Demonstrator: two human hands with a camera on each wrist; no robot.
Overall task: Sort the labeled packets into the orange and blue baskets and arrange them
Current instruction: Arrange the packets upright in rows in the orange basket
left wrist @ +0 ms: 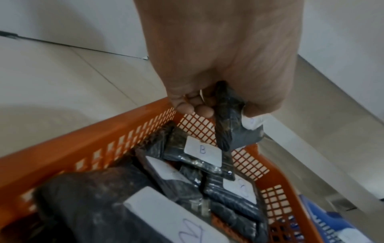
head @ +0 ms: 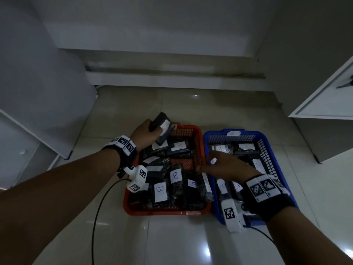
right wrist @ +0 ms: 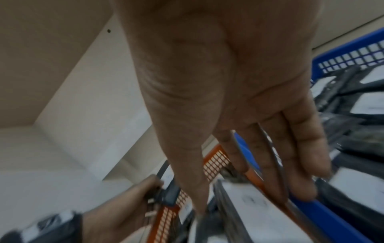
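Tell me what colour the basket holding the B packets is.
Orange basket; it shows best in the left wrist view.

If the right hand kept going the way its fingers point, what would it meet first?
Probably the orange basket wall and the B-labelled packets beside it: the right hand reaches leftward across the blue basket rim. Depth is unclear.

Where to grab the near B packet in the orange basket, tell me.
Take the B packet by its two long edges, coming straight down from above. It lies flat, label up, at the near wall of the orange basket, with packets close on both sides, so a sideways approach is blocked. The left hand already holds one.
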